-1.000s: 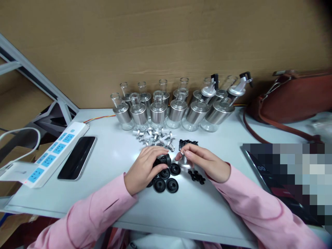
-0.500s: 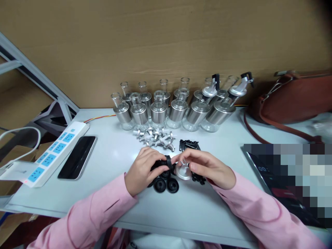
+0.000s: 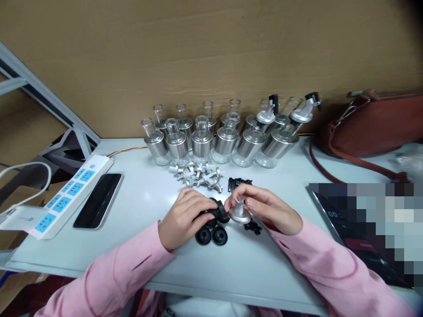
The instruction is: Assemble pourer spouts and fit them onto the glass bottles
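Between the thumb and fingers of my left hand (image 3: 187,215) is a black stopper (image 3: 222,211), tilted toward the right. My right hand (image 3: 272,209) pinches a silver pour spout (image 3: 240,215), its round flange facing down and left. The two parts are close together, and whether they touch is hard to tell. Under and in front of my left hand lie several black stoppers (image 3: 219,236). Small black levers (image 3: 239,183) are piled beyond my right hand, with more black pieces (image 3: 253,227) below it. A heap of silver spouts (image 3: 200,176) lies farther back.
Two rows of glass bottles with metal bands (image 3: 202,143) stand along the cardboard wall; two at the right carry spouts (image 3: 302,115). A power strip (image 3: 62,202) and a phone (image 3: 98,200) lie left. A brown bag (image 3: 380,127) and a dark screen (image 3: 357,237) are right.
My right hand has moved slightly right and up with the silver spout, which now tips flange-down. The black stopper in my left hand has tilted over to the right.
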Demonstrator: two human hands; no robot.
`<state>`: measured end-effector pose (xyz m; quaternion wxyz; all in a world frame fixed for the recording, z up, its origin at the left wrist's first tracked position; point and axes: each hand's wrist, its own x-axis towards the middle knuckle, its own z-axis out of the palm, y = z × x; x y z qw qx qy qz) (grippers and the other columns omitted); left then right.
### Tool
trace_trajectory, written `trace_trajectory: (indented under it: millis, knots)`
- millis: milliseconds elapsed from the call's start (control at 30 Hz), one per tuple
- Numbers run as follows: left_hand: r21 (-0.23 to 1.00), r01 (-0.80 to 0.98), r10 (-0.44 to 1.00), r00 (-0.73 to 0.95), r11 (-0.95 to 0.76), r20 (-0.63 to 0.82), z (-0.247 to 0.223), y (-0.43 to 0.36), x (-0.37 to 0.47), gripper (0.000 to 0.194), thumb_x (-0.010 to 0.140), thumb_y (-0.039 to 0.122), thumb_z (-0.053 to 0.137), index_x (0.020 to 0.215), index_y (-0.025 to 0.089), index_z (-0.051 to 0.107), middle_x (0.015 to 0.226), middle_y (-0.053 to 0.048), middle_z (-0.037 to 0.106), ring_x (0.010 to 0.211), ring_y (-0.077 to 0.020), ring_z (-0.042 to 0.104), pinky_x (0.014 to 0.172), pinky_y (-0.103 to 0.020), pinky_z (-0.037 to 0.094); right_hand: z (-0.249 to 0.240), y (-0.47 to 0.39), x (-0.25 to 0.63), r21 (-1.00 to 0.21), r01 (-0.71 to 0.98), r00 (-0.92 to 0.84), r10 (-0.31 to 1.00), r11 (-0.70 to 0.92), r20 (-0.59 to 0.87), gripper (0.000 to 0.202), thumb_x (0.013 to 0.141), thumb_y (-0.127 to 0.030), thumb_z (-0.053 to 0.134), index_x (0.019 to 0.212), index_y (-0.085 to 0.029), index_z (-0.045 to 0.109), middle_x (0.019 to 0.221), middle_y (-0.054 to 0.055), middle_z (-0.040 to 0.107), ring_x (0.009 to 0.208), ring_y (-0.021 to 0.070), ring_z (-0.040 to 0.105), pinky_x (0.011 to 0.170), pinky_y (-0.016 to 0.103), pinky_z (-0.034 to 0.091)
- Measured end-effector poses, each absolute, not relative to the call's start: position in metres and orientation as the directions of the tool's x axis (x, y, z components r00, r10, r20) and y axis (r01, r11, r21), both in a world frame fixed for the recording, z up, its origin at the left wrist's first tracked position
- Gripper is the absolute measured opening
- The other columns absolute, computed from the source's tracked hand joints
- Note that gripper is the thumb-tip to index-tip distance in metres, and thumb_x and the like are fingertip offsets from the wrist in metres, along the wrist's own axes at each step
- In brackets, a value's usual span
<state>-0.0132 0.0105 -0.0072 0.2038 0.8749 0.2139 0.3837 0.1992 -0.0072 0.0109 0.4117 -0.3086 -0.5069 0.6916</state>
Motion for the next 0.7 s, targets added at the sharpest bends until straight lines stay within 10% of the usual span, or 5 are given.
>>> trace_trajectory:
  millis: [700]
  knots:
    - [0.512, 0.217, 0.529, 0.594, -0.831, 0.607, -0.0077, 0.0118, -0.014, 0.007, 0.089, 0.016, 0.049, 0.095, 0.015, 0.052, 0.085, -0.006, 0.063, 0.08, -0.0174, 0.056, 0.078, -0.038, 0.042, 0.006, -0.003, 0.201, -0.914, -0.394, -0.24, 0.971, -0.1, -0.003, 0.026, 0.078, -0.045, 0.057, 0.087, -0.022, 0.061, 0.088, 0.003, 0.051, 0.074, 0.0148, 0.049, 0.066, 0.029, 0.044]
